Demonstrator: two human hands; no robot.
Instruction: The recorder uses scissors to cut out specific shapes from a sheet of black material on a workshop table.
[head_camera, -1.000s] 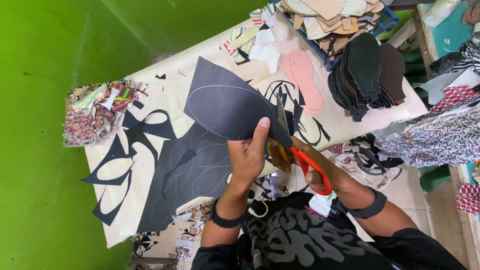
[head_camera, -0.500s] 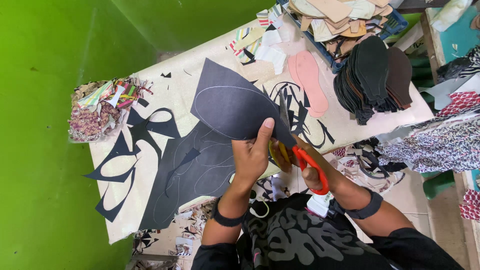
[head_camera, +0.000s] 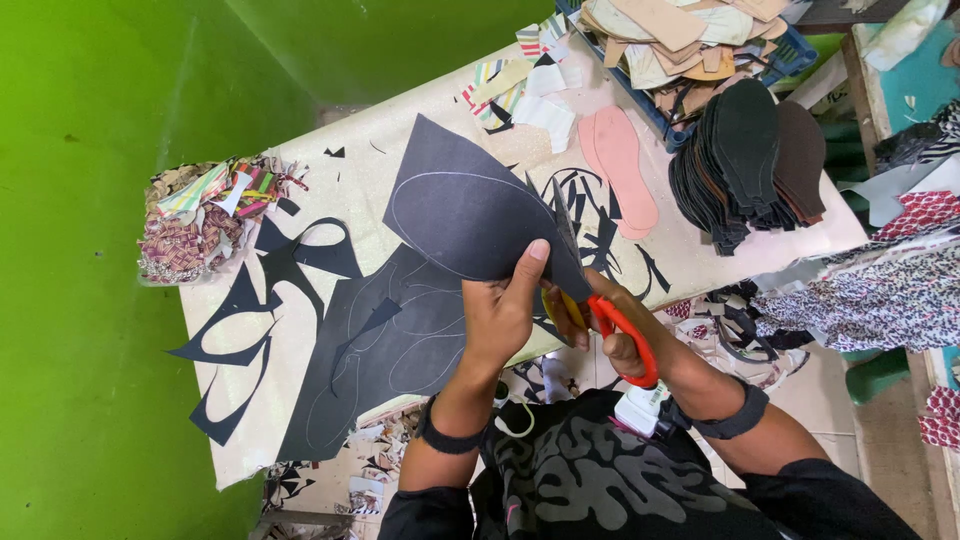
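While the cut runs along the pale traced line, these are the points I watch from beside the tabletop (head_camera: 330, 160):

Held piece: a dark grey, teardrop-shaped sheet of thin sole material (head_camera: 465, 215) with a pale traced sole outline, lifted above the tabletop in front of the person's chest.
Left hand (head_camera: 500, 315): fingers clamped on the sheet's lower edge, thumb up on its face.
Right hand (head_camera: 620, 335): fingers closed through the loops of orange-handled scissors (head_camera: 605, 320); the blades meet the sheet's right edge, but I cannot tell how far they gape.
Risk, drift: the sheet is floppy and pinched at one spot only, so it could sag or twist and pull the blades off the line.
Risk, thumb: the left thumb sits near the blades; a hurried snip could nick it.
Pointing: the narrow tip points away from the person, towards the green wall.
Long axis: from that far tip down and rightwards to the pinched corner, tilted across the tabletop.
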